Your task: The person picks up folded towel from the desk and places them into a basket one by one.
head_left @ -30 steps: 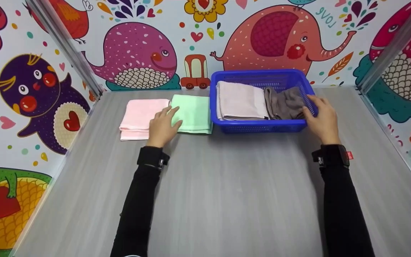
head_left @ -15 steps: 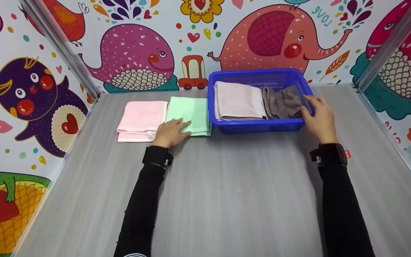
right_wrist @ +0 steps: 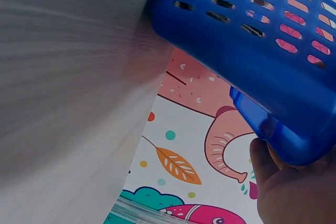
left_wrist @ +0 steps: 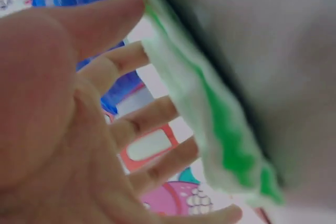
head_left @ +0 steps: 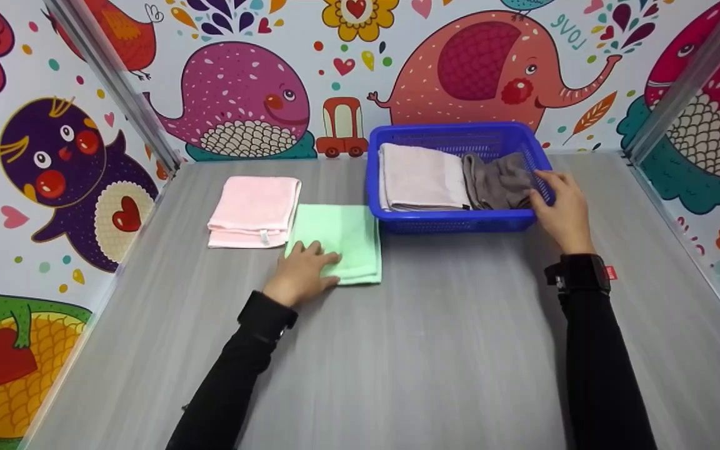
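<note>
A folded mint-green towel (head_left: 350, 240) lies on the grey table just below the basket's left corner. My left hand (head_left: 300, 272) rests on its left side, fingers spread; the left wrist view shows the fingers extended and the thumb (left_wrist: 113, 22) at the edge of the folded green towel (left_wrist: 210, 114). My right hand (head_left: 563, 209) holds the right rim of a blue plastic basket (head_left: 454, 215), also seen in the right wrist view with fingers (right_wrist: 265, 163) at its rim. Inside the basket sit a folded pale pink towel (head_left: 422, 178) and a rumpled grey-brown towel (head_left: 500, 181).
A folded pink towel (head_left: 254, 203) with a small white tag lies left of the green one. The basket stands near the back wall (head_left: 347, 69), which is printed with cartoon animals. A printed side panel (head_left: 72, 181) borders the grey table (head_left: 422, 350) on the left.
The left hand has come down onto the green towel and slid it toward the front of the table, away from its place beside the pink towel. The right hand and basket have stayed put.
</note>
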Tool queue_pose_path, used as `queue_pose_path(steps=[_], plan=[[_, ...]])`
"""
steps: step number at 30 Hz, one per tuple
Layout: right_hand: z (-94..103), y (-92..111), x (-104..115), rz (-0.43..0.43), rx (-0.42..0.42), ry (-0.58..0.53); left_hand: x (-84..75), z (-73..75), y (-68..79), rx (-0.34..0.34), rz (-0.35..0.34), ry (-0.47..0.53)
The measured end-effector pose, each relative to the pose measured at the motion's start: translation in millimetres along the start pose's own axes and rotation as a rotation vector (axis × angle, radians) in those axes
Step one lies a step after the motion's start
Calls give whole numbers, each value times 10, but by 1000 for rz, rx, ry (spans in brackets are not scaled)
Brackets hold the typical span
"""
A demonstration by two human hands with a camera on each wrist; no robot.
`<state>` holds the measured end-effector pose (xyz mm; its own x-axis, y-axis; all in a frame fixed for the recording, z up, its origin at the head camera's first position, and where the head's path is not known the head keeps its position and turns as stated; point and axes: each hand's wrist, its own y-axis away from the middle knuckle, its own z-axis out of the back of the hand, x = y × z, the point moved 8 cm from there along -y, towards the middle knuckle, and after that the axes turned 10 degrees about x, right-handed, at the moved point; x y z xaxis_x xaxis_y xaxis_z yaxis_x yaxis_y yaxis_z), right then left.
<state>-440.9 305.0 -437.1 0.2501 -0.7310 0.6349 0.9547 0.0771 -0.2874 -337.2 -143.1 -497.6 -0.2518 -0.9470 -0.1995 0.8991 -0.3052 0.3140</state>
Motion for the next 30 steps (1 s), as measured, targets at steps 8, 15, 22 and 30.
queue_pose_path(steps=[8, 15, 22, 30], plan=[[-20, 12, -20, -28, 9, -8, -233, -98, 338, 18, -108, 27], [-15, 21, -44, -55, 7, -40, -599, -181, 316, 32, -193, -51], [-44, 30, -39, -64, 5, -51, -912, -249, 345, 46, -259, -140], [-42, 9, -4, -53, -28, -34, -1278, -333, 286, -42, -340, -330]])
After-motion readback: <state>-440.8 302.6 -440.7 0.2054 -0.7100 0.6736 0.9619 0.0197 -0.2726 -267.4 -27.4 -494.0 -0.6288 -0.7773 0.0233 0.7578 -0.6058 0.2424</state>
